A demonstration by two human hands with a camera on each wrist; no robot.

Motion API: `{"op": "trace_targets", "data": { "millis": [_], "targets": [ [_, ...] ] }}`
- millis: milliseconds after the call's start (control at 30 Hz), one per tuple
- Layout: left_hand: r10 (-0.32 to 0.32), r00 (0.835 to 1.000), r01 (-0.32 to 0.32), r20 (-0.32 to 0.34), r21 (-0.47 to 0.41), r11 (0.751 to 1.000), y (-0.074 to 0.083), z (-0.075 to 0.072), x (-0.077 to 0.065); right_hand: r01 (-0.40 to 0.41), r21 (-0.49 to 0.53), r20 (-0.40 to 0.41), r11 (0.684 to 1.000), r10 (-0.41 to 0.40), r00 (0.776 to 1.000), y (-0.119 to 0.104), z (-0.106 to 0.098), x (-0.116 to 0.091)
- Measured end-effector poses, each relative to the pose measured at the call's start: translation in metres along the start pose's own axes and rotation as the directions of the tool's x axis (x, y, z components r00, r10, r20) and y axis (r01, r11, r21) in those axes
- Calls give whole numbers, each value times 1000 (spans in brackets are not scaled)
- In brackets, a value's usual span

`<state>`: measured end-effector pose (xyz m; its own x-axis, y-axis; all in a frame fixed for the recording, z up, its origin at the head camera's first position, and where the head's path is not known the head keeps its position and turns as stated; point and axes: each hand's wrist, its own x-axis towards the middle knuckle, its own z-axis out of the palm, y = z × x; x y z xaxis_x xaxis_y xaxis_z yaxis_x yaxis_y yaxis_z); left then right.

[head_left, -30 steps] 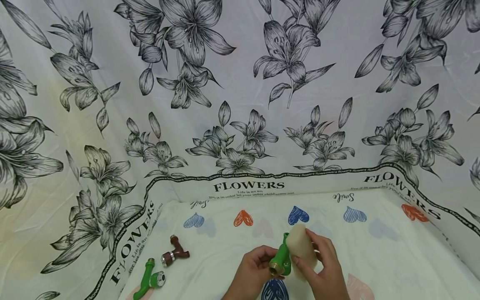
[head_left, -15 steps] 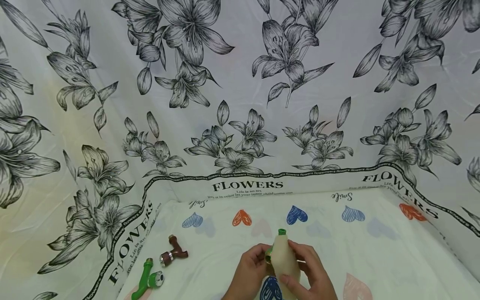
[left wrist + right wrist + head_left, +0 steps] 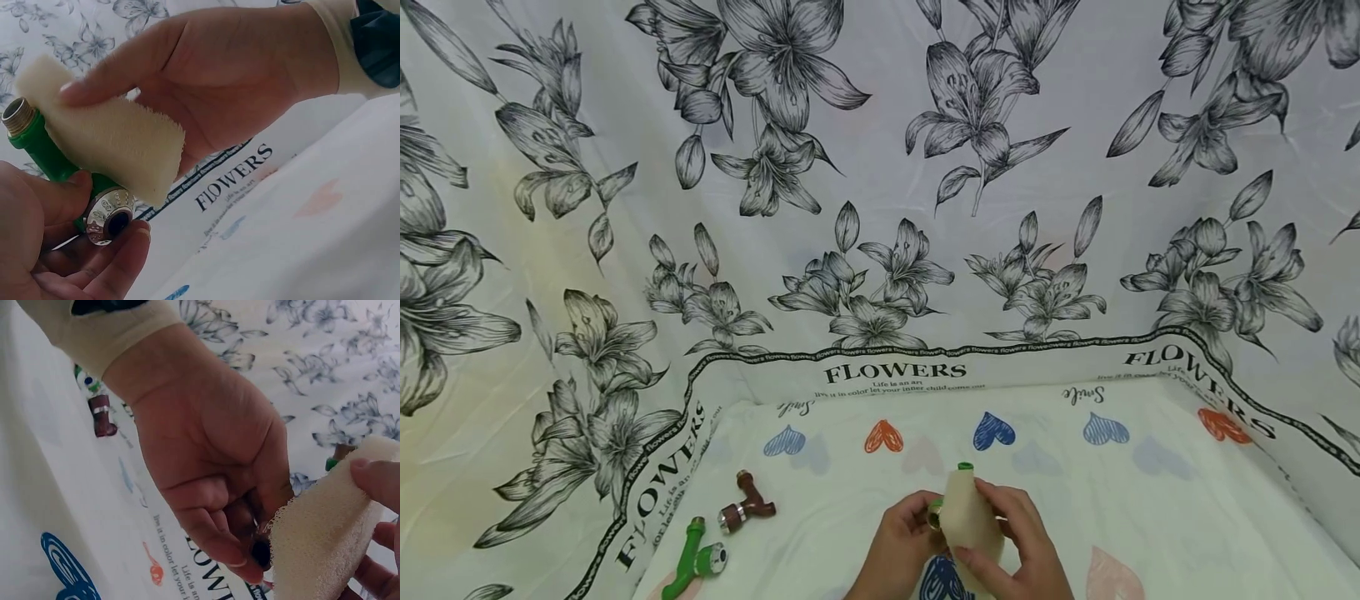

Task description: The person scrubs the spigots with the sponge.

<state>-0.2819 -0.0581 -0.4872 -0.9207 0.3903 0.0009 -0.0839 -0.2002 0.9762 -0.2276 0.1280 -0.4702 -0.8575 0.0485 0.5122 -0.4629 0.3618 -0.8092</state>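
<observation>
My left hand holds a green tap, pinching it near its silver-coloured ring end. The tap's threaded brass neck sticks out at the upper left of the left wrist view. In my right hand is a cream sponge pad, gripped between thumb and fingers. The pad lies along the tap's side, and from the head view it hides most of the tap. Both hands are raised close together over the cloth at the lower middle.
A second green tap and a brown tap lie on the white heart-print cloth at the left. Behind and beside the cloth hangs a flower-print curtain.
The sponge pad has moved left and turned across the tap, covering most of it. In the last half second it has tilted only slightly. The taps lying at the left stay put.
</observation>
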Motion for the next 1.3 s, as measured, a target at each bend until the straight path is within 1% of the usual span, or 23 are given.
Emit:
{"op": "trace_targets", "data": {
  "millis": [100, 200, 267, 367, 467, 533, 600, 733, 833, 967, 1100, 1200, 1300],
  "targets": [
    [22, 999, -22, 36, 4, 1000, 2, 4, -2, 45, -68, -31, 997, -47, 998, 6, -4, 1],
    [34, 998, -34, 57, -4, 999, 4, 7, -2, 30, -121, -60, 992, -37, 997, 11, -7, 3],
    [31, 998, -30, 63, -11, 999, 6, 8, -3, -2, -152, -82, 988, -10, 997, 13, -9, 4],
    [24, 997, -21, 76, -29, 999, 7, 9, -4, -75, -177, -118, 981, 54, 991, 16, -12, 7],
    [22, 995, -19, 95, -34, 999, 6, 10, -4, -138, -179, -142, 974, 113, 983, 19, -13, 7],
    [20, 996, -17, 92, -32, 999, 5, 10, -4, -163, -163, -139, 973, 141, 980, 20, -12, 7],
    [19, 997, -17, 77, -25, 1000, 5, 10, -4, -160, -134, -117, 978, 145, 983, 20, -11, 5],
    [39, 999, -39, 33, -5, 999, 3, 8, -2, -107, -72, -50, 992, 103, 993, 16, -5, 0],
    [44, 999, -44, 11, -8, 999, 4, 7, 0, -83, -46, -21, 995, 82, 996, 11, -2, -2],
    [27, 999, -26, -41, 16, 1000, 5, 6, 3, -80, -22, -1, 997, 80, 997, 7, -1, -3],
    [11, 994, -5, -107, 52, 999, 4, 5, 5, -40, 1, 38, 999, 40, 998, 5, -2, -5],
    [-16, 992, 19, -121, 27, 999, 3, 5, 5, -37, 17, 45, 999, 37, 998, 4, -2, -6],
    [-38, 990, 39, -133, 9, 999, 4, 7, 4, -77, 57, 42, 995, 75, 996, 2, -2, -5]
  ]
}}
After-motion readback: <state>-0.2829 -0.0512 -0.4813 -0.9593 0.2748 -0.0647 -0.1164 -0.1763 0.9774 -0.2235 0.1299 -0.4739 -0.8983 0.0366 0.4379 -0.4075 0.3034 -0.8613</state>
